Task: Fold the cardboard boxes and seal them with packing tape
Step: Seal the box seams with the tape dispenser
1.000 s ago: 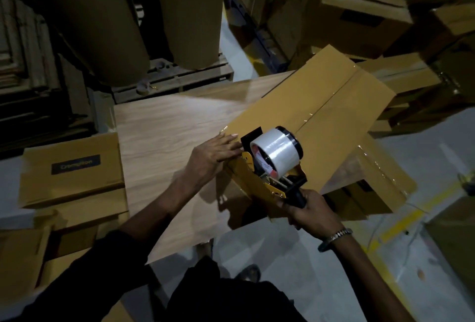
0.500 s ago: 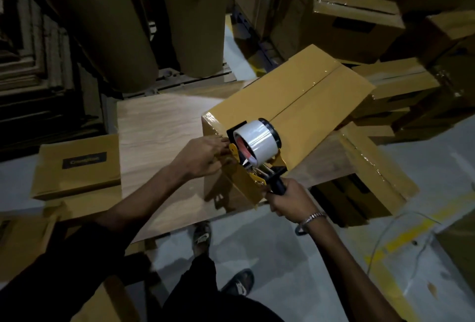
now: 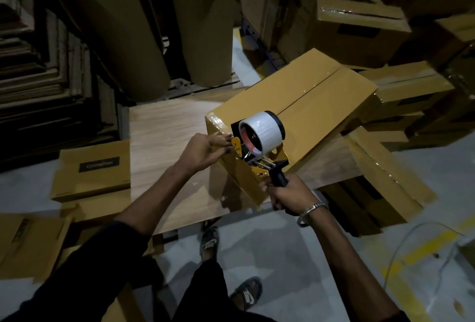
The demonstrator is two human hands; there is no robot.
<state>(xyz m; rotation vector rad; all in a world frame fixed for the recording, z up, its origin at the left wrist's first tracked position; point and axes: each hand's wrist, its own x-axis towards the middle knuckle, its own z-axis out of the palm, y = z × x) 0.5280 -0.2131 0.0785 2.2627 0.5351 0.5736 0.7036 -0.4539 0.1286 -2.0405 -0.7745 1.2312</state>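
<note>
Box (image 3: 303, 105) now tipped upright, left hand (image 3: 203, 150) flat against it, right hand (image 3: 288, 193) clamped round dispenser (image 3: 259, 144) handle.

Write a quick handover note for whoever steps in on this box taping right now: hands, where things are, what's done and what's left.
Right hand grips the black handle of the yellow tape dispenser with the clear tape roll, set at the near end of the tan cardboard box.
Left hand has its fingers at the box's near end, beside the dispenser.
The box lies on the light wooden table, flaps closed.
Done: box folded. Whether the top seam is taped is unclear.
Left: finish the tape at the near end; flat boxes wait on the left.
</note>
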